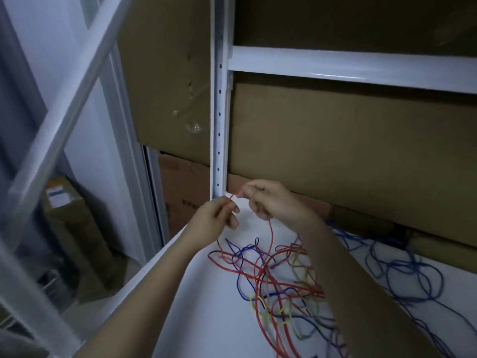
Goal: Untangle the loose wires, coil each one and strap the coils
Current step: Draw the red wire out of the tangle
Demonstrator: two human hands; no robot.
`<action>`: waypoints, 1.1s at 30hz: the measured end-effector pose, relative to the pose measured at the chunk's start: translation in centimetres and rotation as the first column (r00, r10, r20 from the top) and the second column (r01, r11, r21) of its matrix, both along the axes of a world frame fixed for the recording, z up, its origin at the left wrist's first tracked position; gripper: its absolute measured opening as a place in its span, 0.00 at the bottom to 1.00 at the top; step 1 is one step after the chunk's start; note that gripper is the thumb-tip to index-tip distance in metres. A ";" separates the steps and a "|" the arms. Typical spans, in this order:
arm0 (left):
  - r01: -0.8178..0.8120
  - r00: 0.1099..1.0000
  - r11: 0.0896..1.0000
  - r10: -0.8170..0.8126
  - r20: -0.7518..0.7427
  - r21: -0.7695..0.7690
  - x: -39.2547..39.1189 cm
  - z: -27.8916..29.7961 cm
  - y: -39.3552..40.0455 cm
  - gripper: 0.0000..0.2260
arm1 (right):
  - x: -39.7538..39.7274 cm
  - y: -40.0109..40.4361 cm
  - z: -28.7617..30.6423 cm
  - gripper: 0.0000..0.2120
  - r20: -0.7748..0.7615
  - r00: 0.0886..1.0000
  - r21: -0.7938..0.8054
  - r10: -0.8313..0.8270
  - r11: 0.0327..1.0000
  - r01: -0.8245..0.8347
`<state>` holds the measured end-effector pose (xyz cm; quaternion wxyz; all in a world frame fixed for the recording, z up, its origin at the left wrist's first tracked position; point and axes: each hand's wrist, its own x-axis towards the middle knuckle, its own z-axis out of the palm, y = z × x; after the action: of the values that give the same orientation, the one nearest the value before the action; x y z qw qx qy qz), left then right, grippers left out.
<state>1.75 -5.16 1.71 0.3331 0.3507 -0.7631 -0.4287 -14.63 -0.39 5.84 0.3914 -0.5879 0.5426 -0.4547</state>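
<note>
A tangle of red, blue and yellow wires (pixel 278 288) lies on a white shelf surface (pixel 206 306). One red wire (pixel 271 236) rises out of the tangle to my hands. My left hand (pixel 215 218) pinches its end near the shelf's upright post. My right hand (pixel 268 200) pinches the same red wire just to the right, a short span stretched between the two hands. Loose blue wire (pixel 402 275) spreads in loops over the right part of the shelf, partly hidden behind my right forearm.
A white perforated upright post (pixel 219 112) and a white crossbeam (pixel 348 67) frame the rack. Large cardboard boxes (pixel 348 156) stand behind the shelf. Left of the shelf edge is a drop to the floor with more boxes (pixel 67 210) and a slanted white bar (pixel 64 130).
</note>
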 end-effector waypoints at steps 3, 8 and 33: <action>0.073 0.988 0.992 -0.058 -0.141 0.104 0.3 2.1 -0.9 0.11 | -0.1 1.2 0.0 0.12 0.076 0.991 -0.029 -0.107 0.994 0.110; 0.055 0.977 0.995 -0.038 -0.209 0.078 1.1 5.4 -2.1 0.09 | 0.3 4.9 -1.5 0.12 -0.086 0.973 0.050 -0.215 0.974 0.220; 0.388 0.903 0.922 -0.379 0.203 -0.001 -3.0 5.7 0.0 0.29 | -8.3 11.2 -1.6 0.12 -0.641 0.450 -0.271 -0.622 0.732 0.625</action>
<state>-1.25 -5.19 7.46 0.1713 0.2280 -0.8552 -0.4328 -22.95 10.86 4.24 -0.0358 -0.4718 0.8252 -0.3084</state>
